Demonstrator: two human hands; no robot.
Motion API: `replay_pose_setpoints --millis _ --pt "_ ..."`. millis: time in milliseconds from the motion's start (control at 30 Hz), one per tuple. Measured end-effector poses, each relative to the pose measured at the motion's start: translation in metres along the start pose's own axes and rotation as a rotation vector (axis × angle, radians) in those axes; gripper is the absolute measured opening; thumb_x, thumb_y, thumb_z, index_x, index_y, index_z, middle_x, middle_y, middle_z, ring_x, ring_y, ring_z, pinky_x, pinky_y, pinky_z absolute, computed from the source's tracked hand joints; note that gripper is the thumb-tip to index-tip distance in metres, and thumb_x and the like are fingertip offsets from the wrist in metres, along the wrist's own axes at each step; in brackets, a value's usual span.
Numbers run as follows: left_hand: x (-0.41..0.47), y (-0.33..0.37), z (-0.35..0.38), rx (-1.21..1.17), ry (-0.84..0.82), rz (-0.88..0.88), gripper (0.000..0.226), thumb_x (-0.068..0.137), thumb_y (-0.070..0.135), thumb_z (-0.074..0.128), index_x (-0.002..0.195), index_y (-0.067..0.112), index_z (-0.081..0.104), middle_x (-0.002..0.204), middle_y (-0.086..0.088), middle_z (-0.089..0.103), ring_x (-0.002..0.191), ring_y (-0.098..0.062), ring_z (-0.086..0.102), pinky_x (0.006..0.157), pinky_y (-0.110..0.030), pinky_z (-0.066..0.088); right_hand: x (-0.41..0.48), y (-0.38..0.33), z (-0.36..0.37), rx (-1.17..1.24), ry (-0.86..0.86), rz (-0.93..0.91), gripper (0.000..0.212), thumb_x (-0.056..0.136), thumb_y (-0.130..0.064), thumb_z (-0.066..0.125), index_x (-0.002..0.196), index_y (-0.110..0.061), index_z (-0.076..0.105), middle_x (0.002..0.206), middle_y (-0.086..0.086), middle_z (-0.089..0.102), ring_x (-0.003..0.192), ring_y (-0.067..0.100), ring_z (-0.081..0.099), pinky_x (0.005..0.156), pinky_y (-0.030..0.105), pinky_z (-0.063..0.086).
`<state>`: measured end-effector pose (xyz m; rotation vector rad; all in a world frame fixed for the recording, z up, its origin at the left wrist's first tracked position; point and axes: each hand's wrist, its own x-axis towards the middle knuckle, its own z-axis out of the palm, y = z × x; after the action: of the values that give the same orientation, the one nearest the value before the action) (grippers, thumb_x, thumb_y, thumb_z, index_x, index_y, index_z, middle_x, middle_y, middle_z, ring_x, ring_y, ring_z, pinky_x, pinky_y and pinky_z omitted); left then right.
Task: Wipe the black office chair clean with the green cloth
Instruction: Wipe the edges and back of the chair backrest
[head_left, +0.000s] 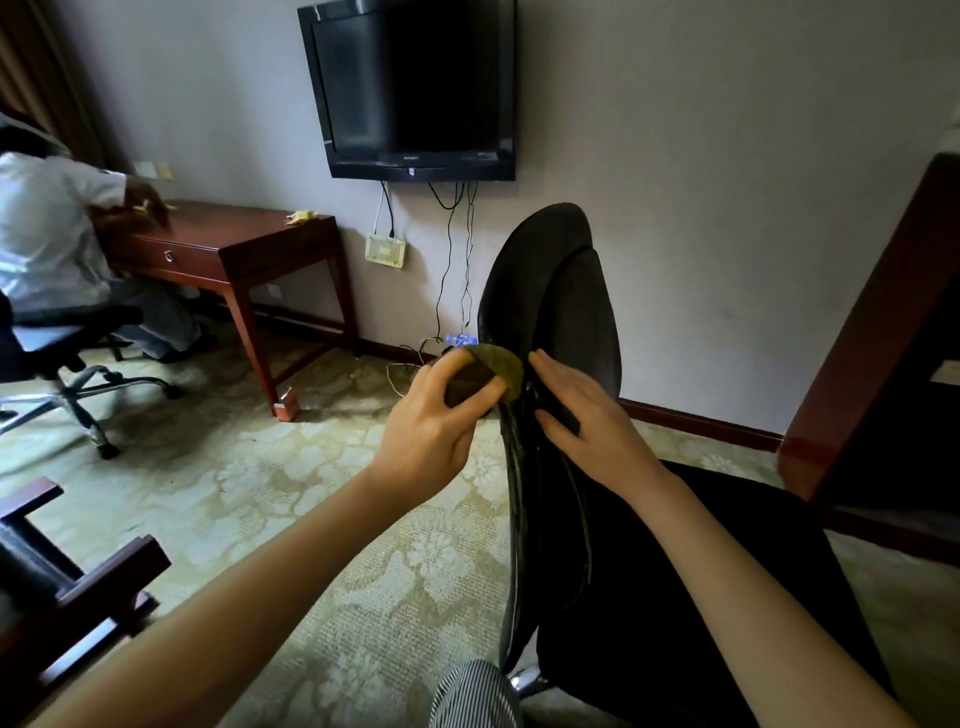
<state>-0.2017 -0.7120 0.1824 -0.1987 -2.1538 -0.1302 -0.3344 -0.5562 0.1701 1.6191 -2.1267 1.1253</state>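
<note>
Black office chair (550, 291): one, its back tilted, ran from frame centre down to 5 o'clock over patterned carpet (291, 499)
Green cloth (498, 366): one, bunched, sat at frame centre against the chair back's 9 o'clock edge
Left hand (436, 421): fingers were curled round the cloth, thumb beneath it
Right hand (576, 410): fingers were nearly straight and close together, lay flat on the chair back at 3 o'clock of the cloth and held nothing
Television (415, 88): hung on the wall at 12 o'clock
Wooden worktop (234, 234): stood at 10 o'clock, with a seated person (47, 234) at 9 o'clock beside it
</note>
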Motion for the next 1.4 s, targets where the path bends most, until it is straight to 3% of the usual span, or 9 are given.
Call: replay_pose_setpoints --millis 100,367,467,633,833,1000,1167,1267,1400 --pt "0.006 -0.008 -0.002 0.121 -0.003 0.070 0.037 0.086 0.009 0.041 0.121 0.021 0.047 0.121 -0.010 0.037 0.092 -0.030 0.050 0.057 -0.038 0.054 0.004 0.002 0.009 -0.029 0.079 -0.030 0.065 0.088 -0.011 0.058 0.142 -0.019 0.022 0.141 -0.005 0.036 0.129 0.000 0.026 0.104 0.000 0.013" --pt "0.031 -0.013 0.004 0.067 0.093 -0.082 0.035 0.088 0.015 0.038 0.122 0.022 0.044 0.123 -0.007 0.032 0.101 -0.032 0.048 0.068 -0.039 0.054 0.012 0.007 0.022 0.131 0.167 0.071 0.064 0.087 -0.005 0.063 0.138 -0.023 0.030 0.138 -0.009 0.038 0.131 0.005 0.035 0.108 0.011 0.024" --pt "-0.002 -0.013 0.020 0.111 -0.026 0.037 0.039 0.084 0.007 0.044 0.121 0.020 0.046 0.119 -0.009 0.038 0.086 -0.030 0.050 0.060 -0.037 0.054 0.015 0.011 0.022 0.112 0.166 0.044 0.064 0.085 -0.004 0.065 0.138 -0.017 0.032 0.138 -0.007 0.039 0.130 0.008 0.037 0.109 0.015 0.026" --pt "-0.037 -0.012 0.034 0.208 -0.255 0.100 0.046 0.079 0.007 0.042 0.123 0.021 0.044 0.116 -0.008 0.038 0.074 -0.023 0.045 0.048 -0.034 0.049 0.019 0.015 0.025 0.086 0.184 0.033 0.060 0.086 -0.005 0.063 0.138 -0.017 0.034 0.138 -0.006 0.039 0.130 0.008 0.037 0.107 0.007 0.023" --pt "0.051 -0.016 -0.015 0.252 -0.115 0.012 0.040 0.083 0.020 0.036 0.123 0.022 0.044 0.122 -0.009 0.035 0.092 -0.036 0.056 0.055 -0.037 0.054 0.019 0.019 0.027 0.156 0.186 0.055 0.059 0.086 -0.005 0.065 0.136 -0.018 0.036 0.137 -0.007 0.041 0.130 0.009 0.037 0.107 0.007 0.023" --pt "0.139 -0.025 -0.036 0.337 -0.574 0.048 0.039 0.097 0.027 0.035 0.134 0.029 0.047 0.132 -0.007 0.036 0.108 -0.025 0.048 0.083 -0.038 0.045 0.017 0.022 0.036 0.090 0.244 0.020 0.053 0.087 -0.029 0.056 0.136 -0.020 0.039 0.138 -0.004 0.043 0.131 0.016 0.042 0.109 0.018 0.028" --pt "0.141 -0.008 -0.029 0.558 -0.699 0.131 0.037 0.095 0.027 0.033 0.124 0.028 0.056 0.117 -0.004 0.041 0.094 -0.023 0.050 0.065 -0.032 0.036 0.010 0.020 0.046 0.074 0.188 0.078 0.056 0.089 -0.035 0.046 0.142 -0.028 0.027 0.147 -0.011 0.026 0.140 0.006 0.020 0.111 0.012 0.014" --pt "0.121 0.010 -0.036 0.651 -0.730 0.237 0.033 0.094 0.028 0.035 0.119 0.025 0.057 0.120 -0.002 0.040 0.092 -0.021 0.048 0.060 -0.030 0.032 0.007 0.020 0.049 0.160 0.185 0.227 0.067 0.091 -0.025 0.056 0.146 -0.027 0.019 0.148 -0.016 0.015 0.144 0.011 0.007 0.114 0.025 0.013" --pt "0.082 0.015 -0.041 0.632 -0.851 0.322 0.030 0.086 0.022 0.046 0.113 0.026 0.061 0.126 -0.001 0.043 0.089 -0.021 0.051 0.054 -0.028 0.031 0.003 0.022 0.042 0.146 0.087 0.275 0.074 0.090 -0.019 0.060 0.146 -0.033 0.013 0.153 -0.011 0.013 0.144 0.015 0.013 0.115 0.034 0.019"
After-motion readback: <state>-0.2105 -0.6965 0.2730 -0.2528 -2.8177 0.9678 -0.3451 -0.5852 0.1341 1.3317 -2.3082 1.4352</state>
